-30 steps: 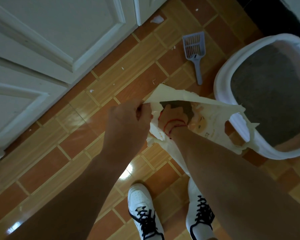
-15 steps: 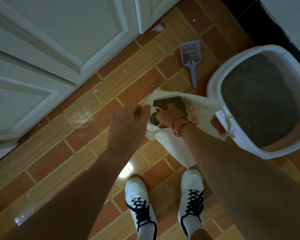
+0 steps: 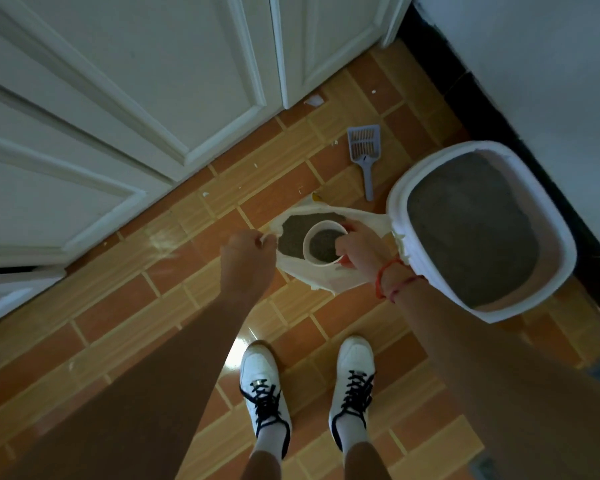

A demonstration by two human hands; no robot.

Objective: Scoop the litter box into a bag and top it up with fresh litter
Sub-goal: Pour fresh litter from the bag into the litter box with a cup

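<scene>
A cream bag (image 3: pixel 321 277) of dark grey litter stands open on the tiled floor just left of the white litter box (image 3: pixel 397 202). My left hand (image 3: pixel 246 252) pinches the bag's left edge and holds the mouth open. My right hand (image 3: pixel 359 245) grips a white cup (image 3: pixel 307 249) filled with grey litter, held over the bag's opening. The litter box holds a flat bed of grey litter (image 3: pixel 471 223). A grey slotted scoop (image 3: pixel 364 150) lies on the floor behind the bag.
White panelled doors (image 3: pixel 136 81) close off the left and back. A white wall with a black skirting (image 3: pixel 492 109) runs along the right, behind the litter box. My white shoes (image 3: pixel 264 379) stand on the glossy orange tiles. Small white scraps (image 3: pixel 314 100) are scattered near the doors.
My right hand has come up out of the bag holding a cup full of litter. The view has pulled back, so the bag and box look smaller.
</scene>
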